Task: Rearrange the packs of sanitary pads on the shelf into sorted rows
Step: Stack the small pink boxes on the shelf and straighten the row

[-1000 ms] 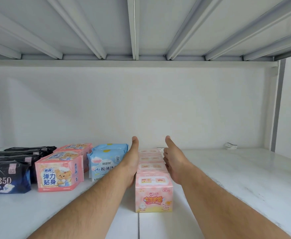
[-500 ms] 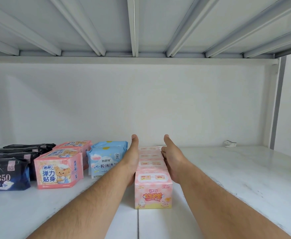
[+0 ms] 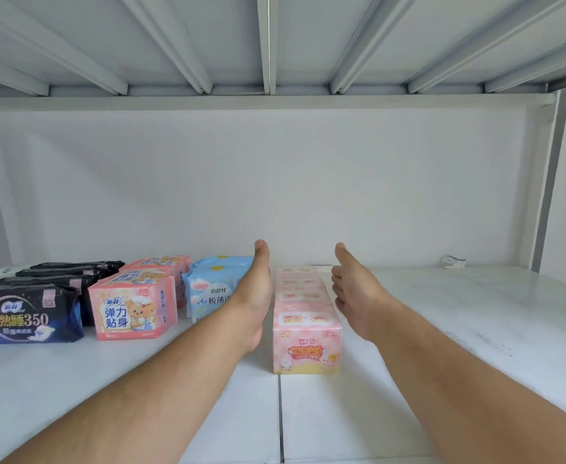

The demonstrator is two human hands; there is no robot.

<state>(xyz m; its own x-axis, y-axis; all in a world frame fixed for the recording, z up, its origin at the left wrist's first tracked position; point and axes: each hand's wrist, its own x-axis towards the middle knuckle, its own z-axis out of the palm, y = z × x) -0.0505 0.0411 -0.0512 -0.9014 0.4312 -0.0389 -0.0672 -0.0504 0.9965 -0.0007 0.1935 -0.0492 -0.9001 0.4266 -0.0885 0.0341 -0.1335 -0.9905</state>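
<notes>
Right hand (image 3: 358, 293) has left pink row (image 3: 303, 296); beside.

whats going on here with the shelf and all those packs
A person is sorting packs of pads into rows on a white shelf. Both hands flank a row of light pink packs that runs front to back: the left hand lies flat beside its left side, and the right hand is open just off its right side, not gripping. To the left stand rows of blue packs, pink bear packs and black packs.
</notes>
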